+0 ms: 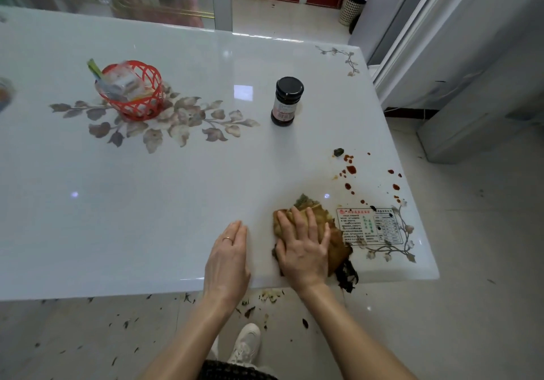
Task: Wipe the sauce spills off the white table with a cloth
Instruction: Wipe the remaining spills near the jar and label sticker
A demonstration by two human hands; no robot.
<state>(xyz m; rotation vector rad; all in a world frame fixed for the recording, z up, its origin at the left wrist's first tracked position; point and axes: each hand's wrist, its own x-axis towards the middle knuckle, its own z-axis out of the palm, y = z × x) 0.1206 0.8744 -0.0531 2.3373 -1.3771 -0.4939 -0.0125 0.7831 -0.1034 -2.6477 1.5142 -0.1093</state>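
Right hand, fingers flat, pressing a brown cloth onto the white surface near its near right corner, red sauce spills just beyond; left hand resting flat and empty beside it.

Both hands down flat, palms to the tabletop.
Left hand: fingers straight and together, resting near the front edge, ring on one finger, holding nothing. Right hand: just beside it, fingers straight and slightly spread, pressing flat on the cloth. Both forearms bare, reaching in from the bottom of view.
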